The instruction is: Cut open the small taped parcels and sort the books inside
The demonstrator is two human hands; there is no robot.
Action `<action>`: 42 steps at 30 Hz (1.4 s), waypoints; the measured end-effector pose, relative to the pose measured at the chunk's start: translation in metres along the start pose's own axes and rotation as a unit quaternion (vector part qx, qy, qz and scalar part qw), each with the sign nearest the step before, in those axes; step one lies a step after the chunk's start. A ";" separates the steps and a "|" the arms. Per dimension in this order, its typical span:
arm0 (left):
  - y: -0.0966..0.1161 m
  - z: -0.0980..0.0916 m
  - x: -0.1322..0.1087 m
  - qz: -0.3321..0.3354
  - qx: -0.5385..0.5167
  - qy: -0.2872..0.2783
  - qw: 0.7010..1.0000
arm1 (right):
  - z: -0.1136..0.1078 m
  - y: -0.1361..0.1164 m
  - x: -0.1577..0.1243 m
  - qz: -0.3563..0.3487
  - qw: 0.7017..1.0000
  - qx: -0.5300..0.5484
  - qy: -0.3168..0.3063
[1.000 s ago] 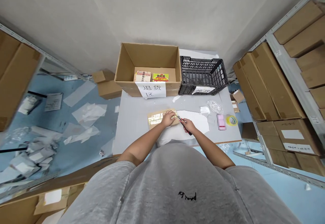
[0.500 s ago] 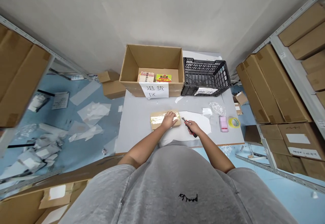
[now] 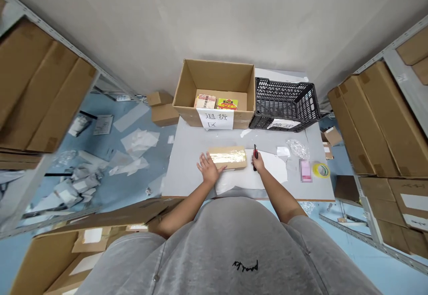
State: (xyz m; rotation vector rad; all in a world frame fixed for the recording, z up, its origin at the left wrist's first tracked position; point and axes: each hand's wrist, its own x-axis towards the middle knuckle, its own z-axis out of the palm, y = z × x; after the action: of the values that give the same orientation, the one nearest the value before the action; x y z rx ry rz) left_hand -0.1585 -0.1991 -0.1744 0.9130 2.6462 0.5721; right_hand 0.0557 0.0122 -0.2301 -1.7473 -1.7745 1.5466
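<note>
A flat cardboard parcel (image 3: 227, 157) with shiny transparent tape across its top lies on the grey table (image 3: 189, 161). My left hand (image 3: 209, 168) rests at the parcel's lower left corner, fingers spread and touching its edge. My right hand (image 3: 258, 162) grips a red and black utility knife (image 3: 255, 152) upright, just right of the parcel and apart from it. Under and beside the right hand lies a white paper sheet (image 3: 270, 170). The knife's blade is too small to make out.
A cardboard box (image 3: 214, 74) holding two printed packages stands at the table's far edge beside a black plastic crate (image 3: 284, 103). A yellow tape roll (image 3: 321, 170) and bubble wrap (image 3: 297, 149) lie right. Carton-filled shelves flank the table; scraps litter the floor.
My left hand has slid off the parcel's top to its left end and spread its fingers. The knife now stands upright in my right hand. The whole view has shifted as my head turned.
</note>
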 end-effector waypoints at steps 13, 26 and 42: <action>0.003 0.015 0.025 -0.205 -0.271 0.004 0.941 | 0.006 -0.049 -0.002 -0.013 0.995 0.050 -0.083; 0.008 0.009 0.042 -0.168 -0.274 -0.015 0.947 | 0.062 -0.077 -0.039 -0.006 0.987 0.112 -0.118; 0.035 0.003 0.099 0.086 -0.162 -0.131 0.974 | 0.060 -0.082 -0.051 -0.023 0.988 0.130 -0.074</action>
State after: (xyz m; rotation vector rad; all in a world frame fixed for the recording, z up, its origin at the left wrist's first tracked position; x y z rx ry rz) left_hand -0.2145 -0.1101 -0.1743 1.0388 2.1729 0.8325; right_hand -0.0245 -0.0396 -0.1689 -1.4927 -1.5773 1.8364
